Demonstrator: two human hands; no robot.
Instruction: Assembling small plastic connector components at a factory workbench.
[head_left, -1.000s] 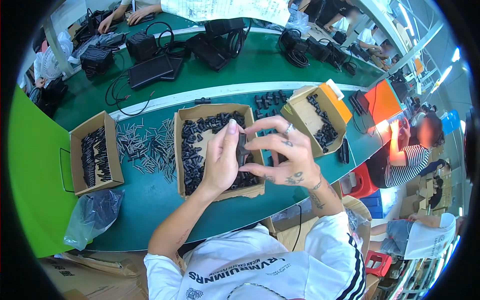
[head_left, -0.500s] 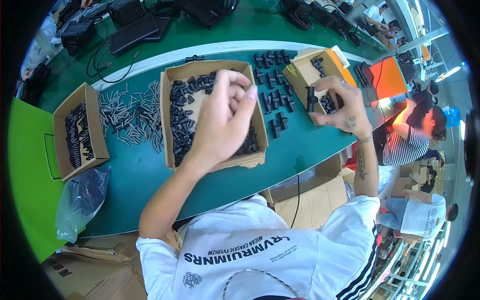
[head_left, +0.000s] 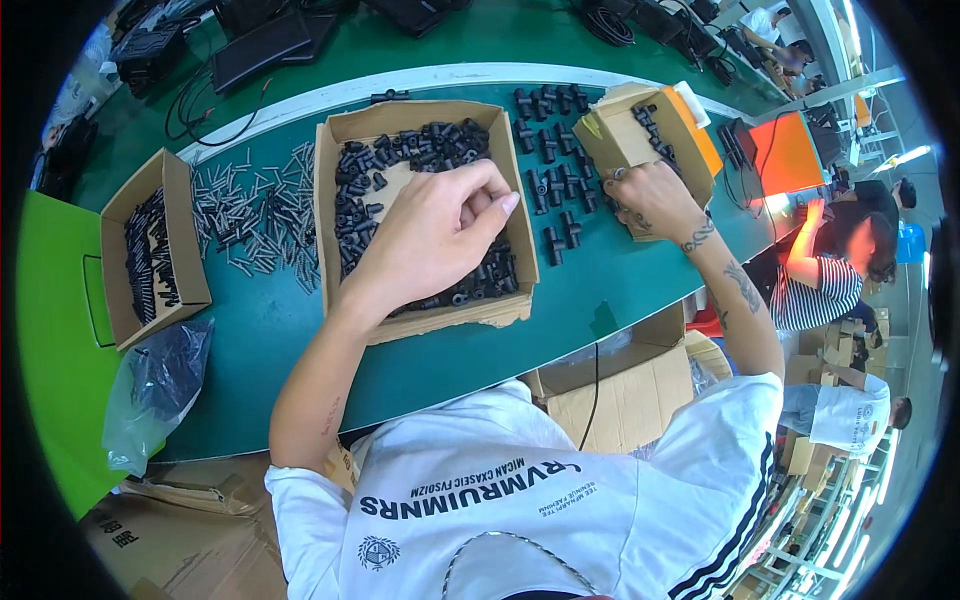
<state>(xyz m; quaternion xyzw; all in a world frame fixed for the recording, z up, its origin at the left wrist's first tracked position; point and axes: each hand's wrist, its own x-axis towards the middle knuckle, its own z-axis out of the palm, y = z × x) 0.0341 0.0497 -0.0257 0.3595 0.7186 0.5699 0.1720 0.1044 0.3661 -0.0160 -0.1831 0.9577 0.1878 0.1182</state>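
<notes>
1. A workshop floor with other people stretches off to the right; nearest is a person in a striped shirt (head_left: 820,295), and beyond sits another in a white top (head_left: 845,415) with small dark print.
2. The green tabletop (head_left: 420,370) carries a large cardboard box (head_left: 505,312) of black T-shaped fittings (head_left: 440,145); more fittings stand in rows just right of it, and others lie inside a smaller box (head_left: 612,150).
3. The left hand (head_left: 432,225) is over the large box, fingers curled and thumb near them; whether they grip anything cannot be told.
4. The right hand (head_left: 650,203) is over the smaller box's near end, fingers bent; their tips are too hidden to tell what they hold.
5. Short grey rods (head_left: 270,215) lie scattered left of the large box.
6. Writing: the wearer's white shirt (head_left: 480,540) bears bold dark lettering, smaller lines and a round crest; dark characters mark the brown cardboard (head_left: 180,540) at lower left.
</notes>
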